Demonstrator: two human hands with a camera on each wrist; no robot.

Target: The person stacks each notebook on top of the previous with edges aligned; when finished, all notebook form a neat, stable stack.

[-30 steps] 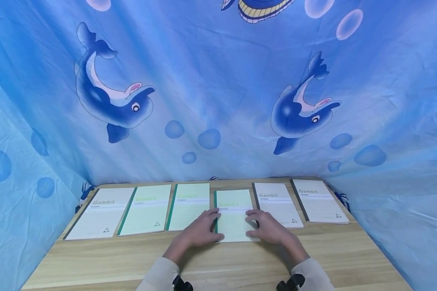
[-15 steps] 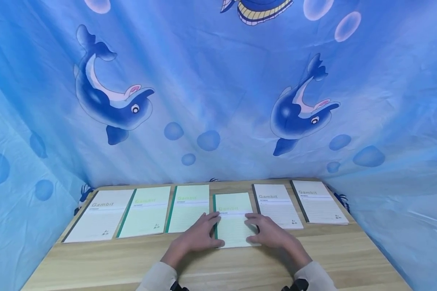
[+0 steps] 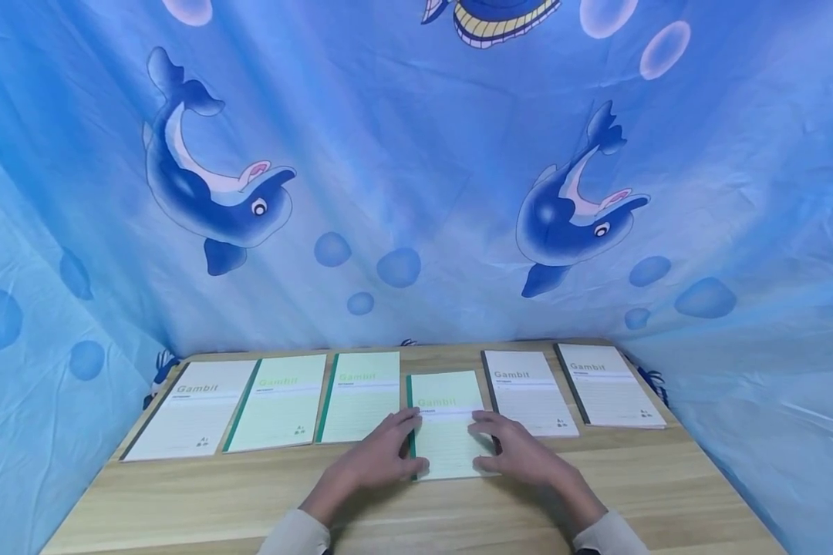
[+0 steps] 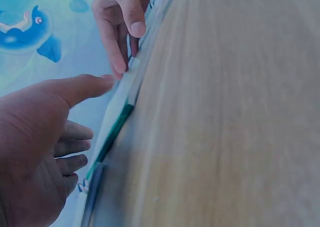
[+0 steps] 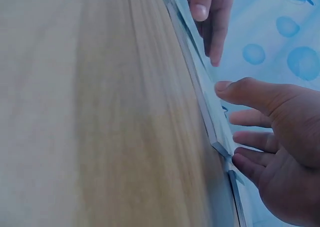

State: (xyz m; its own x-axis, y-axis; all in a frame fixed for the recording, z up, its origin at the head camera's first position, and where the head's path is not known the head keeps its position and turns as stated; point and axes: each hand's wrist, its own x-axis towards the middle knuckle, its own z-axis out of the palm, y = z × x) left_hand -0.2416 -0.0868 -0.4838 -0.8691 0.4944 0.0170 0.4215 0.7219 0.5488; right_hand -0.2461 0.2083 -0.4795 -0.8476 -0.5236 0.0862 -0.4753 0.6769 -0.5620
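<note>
A pale green Gambit notebook [image 3: 446, 443] with a dark green spine lies flat on the table between my two hands. At its left edge is my left hand [image 3: 377, 456], thumb and fingers spread and relaxed over the spine side. My right hand [image 3: 517, 451] lies likewise at the right edge, fingertips over the cover. In the left wrist view the left hand [image 4: 32, 142] has its thumb out and its fingers loosely bent. The right wrist view shows the right hand [image 5: 287, 137] with loosely extended fingers beside the notebook's edge. Exact fingertip contact is hard to make out.
To the left lie a white notebook [image 3: 190, 412] and two pale green ones, a nearer [image 3: 361, 401] and a farther [image 3: 278, 405]. Two white notebooks, one [image 3: 531, 397] beside the right hand and one [image 3: 611, 389] farther right, complete the row. A blue dolphin-print curtain [image 3: 416, 193] surrounds the wooden table [image 3: 250, 501].
The middle green notebook has slid a little toward the person, its top edge now lower than its neighbours'. Both hands have moved back along with it, in the same pose.
</note>
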